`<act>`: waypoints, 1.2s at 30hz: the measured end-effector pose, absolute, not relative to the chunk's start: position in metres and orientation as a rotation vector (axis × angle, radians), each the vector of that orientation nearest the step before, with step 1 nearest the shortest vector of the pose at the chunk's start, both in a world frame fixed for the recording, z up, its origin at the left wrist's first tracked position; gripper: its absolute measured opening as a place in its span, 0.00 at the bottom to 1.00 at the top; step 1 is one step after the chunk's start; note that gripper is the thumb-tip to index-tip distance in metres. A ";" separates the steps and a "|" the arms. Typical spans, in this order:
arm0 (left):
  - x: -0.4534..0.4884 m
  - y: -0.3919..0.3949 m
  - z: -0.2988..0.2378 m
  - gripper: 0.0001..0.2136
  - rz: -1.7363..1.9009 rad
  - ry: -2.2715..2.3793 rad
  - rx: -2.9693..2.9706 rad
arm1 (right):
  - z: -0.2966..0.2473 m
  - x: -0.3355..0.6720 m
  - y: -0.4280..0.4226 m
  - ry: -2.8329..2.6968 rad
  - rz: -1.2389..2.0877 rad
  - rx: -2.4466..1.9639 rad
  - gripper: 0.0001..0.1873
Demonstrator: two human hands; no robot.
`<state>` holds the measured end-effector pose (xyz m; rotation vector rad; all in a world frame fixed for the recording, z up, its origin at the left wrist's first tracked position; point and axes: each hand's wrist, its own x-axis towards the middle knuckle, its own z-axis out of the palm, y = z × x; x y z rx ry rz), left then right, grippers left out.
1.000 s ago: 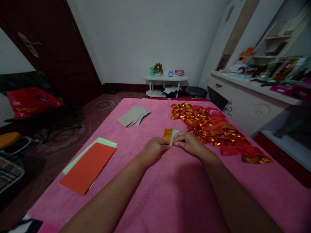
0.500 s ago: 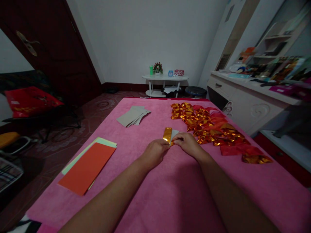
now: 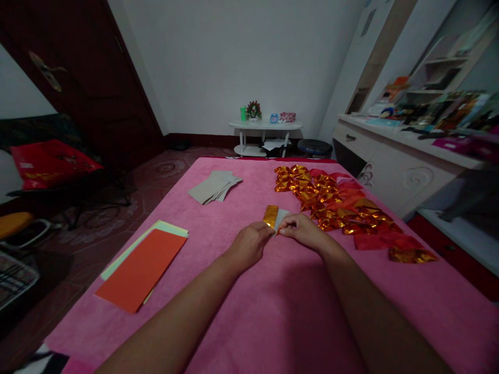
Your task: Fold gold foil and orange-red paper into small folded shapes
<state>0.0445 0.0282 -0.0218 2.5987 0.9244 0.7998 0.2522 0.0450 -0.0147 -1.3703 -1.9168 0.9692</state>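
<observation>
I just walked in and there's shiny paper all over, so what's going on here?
A person works at a pink-covered table. The left hand and right hand both pinch the near end of a small gold foil sheet, whose white back shows. A heap of gold and red foil pieces lies to its right; a grey paper stack and orange sheets lie to the left.

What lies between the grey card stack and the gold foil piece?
In the head view, only bare pink cloth separates the grey card stack from the gold foil piece pinched by left hand and right hand.
</observation>
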 end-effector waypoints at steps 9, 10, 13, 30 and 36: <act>0.045 0.032 -0.028 0.13 0.867 0.826 2.558 | -0.019 0.243 0.041 -1.883 0.723 -1.567 0.06; 0.045 0.031 -0.028 0.13 0.873 0.829 2.545 | -0.017 0.241 0.040 -1.875 0.694 -1.601 0.05; 0.045 0.029 -0.024 0.12 0.865 0.856 2.518 | -0.012 0.236 0.038 -1.853 0.633 -1.677 0.04; 0.047 0.026 -0.020 0.13 0.817 0.863 2.648 | -0.013 0.234 0.041 -1.833 0.602 -1.718 0.04; 0.046 0.025 -0.019 0.13 0.805 0.876 2.663 | -0.010 0.236 0.041 -1.868 0.604 -1.736 0.03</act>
